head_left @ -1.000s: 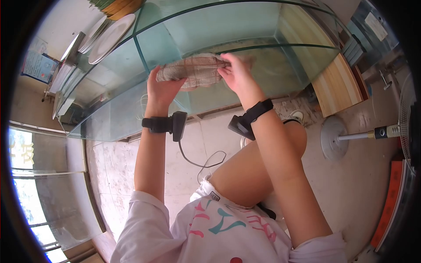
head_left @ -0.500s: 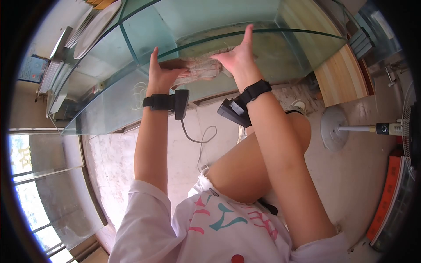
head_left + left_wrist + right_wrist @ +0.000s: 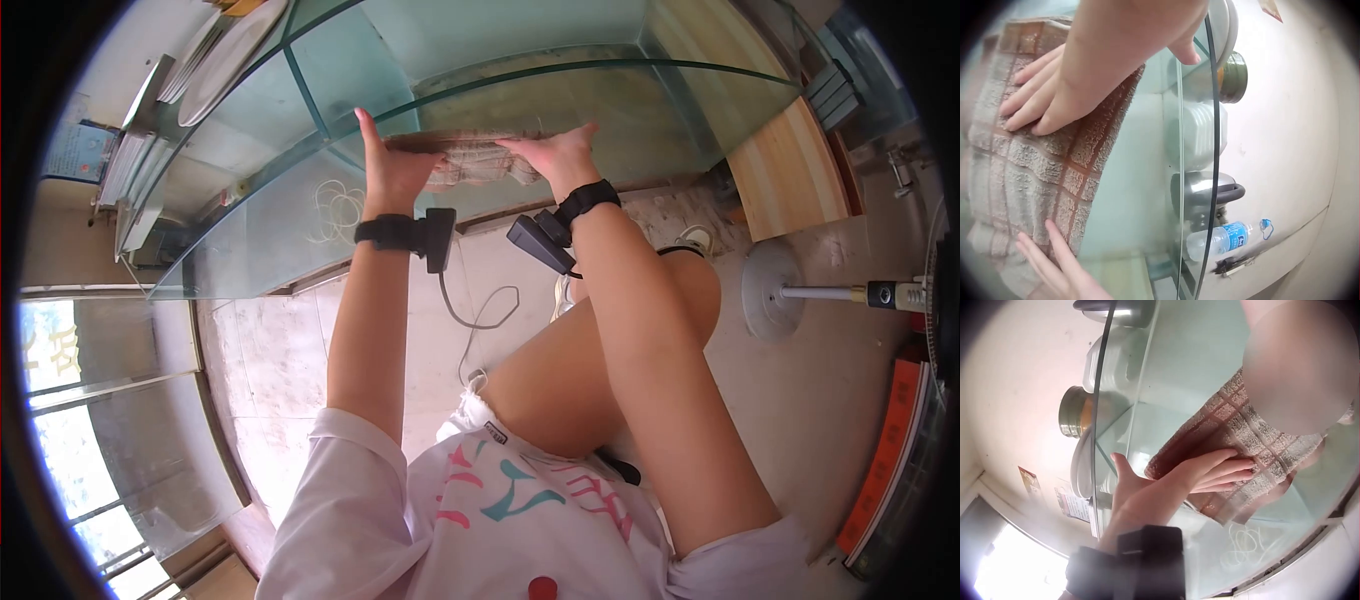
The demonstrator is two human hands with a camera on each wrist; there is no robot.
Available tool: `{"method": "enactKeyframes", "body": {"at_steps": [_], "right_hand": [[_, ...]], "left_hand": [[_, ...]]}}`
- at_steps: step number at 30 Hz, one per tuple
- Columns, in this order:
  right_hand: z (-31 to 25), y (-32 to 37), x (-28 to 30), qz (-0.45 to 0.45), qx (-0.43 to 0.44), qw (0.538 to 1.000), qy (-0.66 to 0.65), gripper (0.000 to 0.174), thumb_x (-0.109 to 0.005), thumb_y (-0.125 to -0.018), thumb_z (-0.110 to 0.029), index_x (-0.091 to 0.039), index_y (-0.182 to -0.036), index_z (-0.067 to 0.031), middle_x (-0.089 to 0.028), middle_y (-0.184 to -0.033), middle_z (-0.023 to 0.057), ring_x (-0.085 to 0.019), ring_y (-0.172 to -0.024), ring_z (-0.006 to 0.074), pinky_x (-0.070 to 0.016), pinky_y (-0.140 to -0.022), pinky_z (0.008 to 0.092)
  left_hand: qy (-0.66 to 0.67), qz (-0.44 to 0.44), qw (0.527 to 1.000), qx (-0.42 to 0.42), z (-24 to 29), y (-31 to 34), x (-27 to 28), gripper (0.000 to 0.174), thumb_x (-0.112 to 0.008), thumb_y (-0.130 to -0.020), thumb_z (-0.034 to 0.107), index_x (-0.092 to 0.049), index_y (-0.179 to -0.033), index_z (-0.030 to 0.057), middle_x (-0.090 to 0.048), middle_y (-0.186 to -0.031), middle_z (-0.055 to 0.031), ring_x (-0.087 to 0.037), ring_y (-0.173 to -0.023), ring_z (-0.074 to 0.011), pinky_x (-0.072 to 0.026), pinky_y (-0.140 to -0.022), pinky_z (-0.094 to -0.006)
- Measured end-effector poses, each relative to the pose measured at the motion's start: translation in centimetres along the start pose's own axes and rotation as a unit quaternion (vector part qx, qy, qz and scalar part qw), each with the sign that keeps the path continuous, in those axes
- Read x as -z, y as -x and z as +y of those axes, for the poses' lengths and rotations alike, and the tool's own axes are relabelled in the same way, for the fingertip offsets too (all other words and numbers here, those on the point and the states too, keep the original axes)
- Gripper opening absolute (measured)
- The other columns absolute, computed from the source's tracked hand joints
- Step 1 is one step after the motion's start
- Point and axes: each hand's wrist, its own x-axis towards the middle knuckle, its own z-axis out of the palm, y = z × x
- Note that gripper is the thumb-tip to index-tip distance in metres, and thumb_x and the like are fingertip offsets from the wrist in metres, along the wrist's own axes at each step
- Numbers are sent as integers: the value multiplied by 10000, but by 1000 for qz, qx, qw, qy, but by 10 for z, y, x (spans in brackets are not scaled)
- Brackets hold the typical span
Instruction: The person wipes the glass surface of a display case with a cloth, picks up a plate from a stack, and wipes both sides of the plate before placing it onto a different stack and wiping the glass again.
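Note:
A brown-and-grey checked towel [image 3: 480,162] lies against the glass of a display case [image 3: 610,66], just below the dark edge of its pane. My left hand [image 3: 400,172] rests on the towel's left part, its fingers straight and the thumb raised away. In the left wrist view those fingers [image 3: 1032,94] lie flat on the cloth. On the towel's right part, my right hand [image 3: 562,156] touches it with straight fingers. The right wrist view shows the left hand [image 3: 1172,487] across the folded cloth [image 3: 1260,444], while the near right hand is a blur.
White plates [image 3: 230,65] stand behind the glass at the left. The left wrist view shows a kettle [image 3: 1200,189] and a water bottle [image 3: 1219,240] beyond the pane. A loose pale coil [image 3: 338,212] shows at the glass. A fan base [image 3: 772,290] stands on the floor at right.
A second ago both hands gripped the bunched towel with thumbs and fingers. Now the thumbs are lifted off, the fingers lie straight, and the towel sits lower, flatter against the glass.

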Motion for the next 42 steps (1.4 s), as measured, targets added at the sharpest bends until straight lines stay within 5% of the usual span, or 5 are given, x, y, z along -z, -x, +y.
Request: {"method": "enactKeyframes", "body": {"at_steps": [9, 17, 24, 27, 42], "right_hand": [[2, -30, 56, 147, 14, 985, 88, 554, -398, -911, -386, -317, -1336, -40, -371, -1311, 177, -362, -1210, 315, -324, -979, 471], [-3, -44, 70, 109, 95, 983, 114, 297, -376, -932, -78, -405, -1220, -11, -435, -1185, 125, -496, -1057, 237, -526, -864, 357], [3, -51, 58, 204, 85, 966, 135, 316, -418, -910, -130, -402, -1222, -84, -459, -1164, 94, -474, -1068, 236, -393, -1002, 447], [5, -70, 70, 222, -4, 963, 156, 431, -343, -919, -296, -353, -1299, -92, -381, -1296, 120, -329, -1255, 276, -170, -1091, 552], [11, -111, 123, 239, -22, 971, 11, 543, -313, -909, -299, -264, -1387, -45, -272, -1444, 149, -242, -1346, 336, -134, -1096, 577]], "left_hand": [[73, 93, 991, -62, -16, 22, 1, 374, -548, -779, 66, -469, -1132, -25, -389, -1308, -226, -360, -1225, -365, -234, -1077, -505], [202, 110, 972, -47, -21, 25, 4, 485, -414, -867, 245, -380, -1284, 1, -317, -1411, -158, -277, -1303, -328, -158, -1096, -520], [280, 160, 945, -58, -39, 16, 20, 647, -236, -921, 469, -215, -1434, 76, -115, -1522, -113, -106, -1392, -303, -13, -1125, -528], [266, 153, 952, -18, -42, -1, 53, 761, -229, -863, 601, -229, -1447, 113, -122, -1529, -94, -61, -1410, -324, -1, -1111, -561], [239, 303, 923, 7, -77, -35, 135, 830, -180, -852, 683, -234, -1449, 109, -164, -1526, -59, -113, -1402, -293, -24, -1117, -526]]}}
